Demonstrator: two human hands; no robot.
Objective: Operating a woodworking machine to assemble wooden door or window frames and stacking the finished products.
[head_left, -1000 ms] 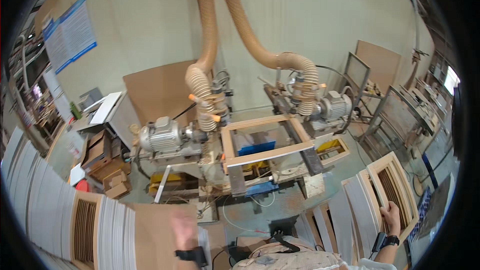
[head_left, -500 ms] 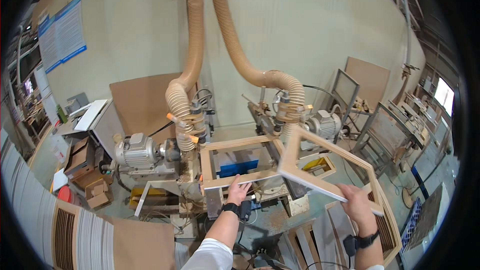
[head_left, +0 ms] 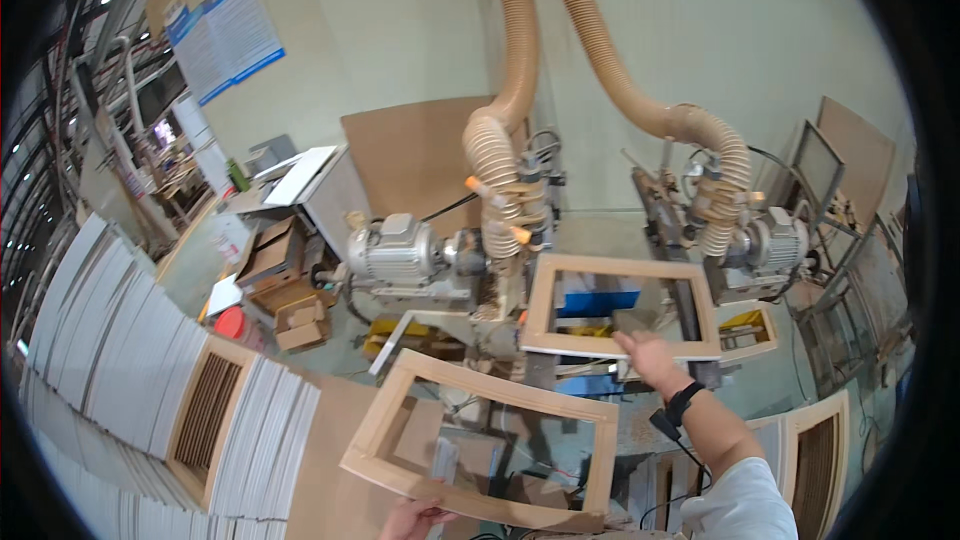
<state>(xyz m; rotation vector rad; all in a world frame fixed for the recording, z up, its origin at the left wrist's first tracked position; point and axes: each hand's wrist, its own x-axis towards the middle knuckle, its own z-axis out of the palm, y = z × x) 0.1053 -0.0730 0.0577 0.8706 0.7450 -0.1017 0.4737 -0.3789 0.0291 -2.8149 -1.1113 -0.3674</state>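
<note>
My left hand (head_left: 418, 518), at the lower edge, grips the near rail of a rectangular wooden frame (head_left: 598, 460). That frame is tilted in front of the machine, over the stacks, with an open middle. My right hand (head_left: 652, 358) is closed on the near rail of a second wooden frame (head_left: 540, 302). This one lies across the machine between its two cutting heads, with a pale near edge. Some of my right fingers are hidden under or behind the rail. Close behind the second frame's left end is the left cutting head (head_left: 530, 202), with orange-tipped parts.
Two ribbed dust hoses (head_left: 518, 40) drop to the heads. Electric motors (head_left: 392, 250) flank the machine. Stacked pale-edged frames (head_left: 262, 440) fill the lower left; more frames (head_left: 822, 460) stand at right. Cardboard boxes (head_left: 302, 322) and a red bucket (head_left: 232, 324) sit at left.
The view has swung left. My left hand has drawn a frame off the machine toward me. My right hand has brought its frame from the right onto the machine.
</note>
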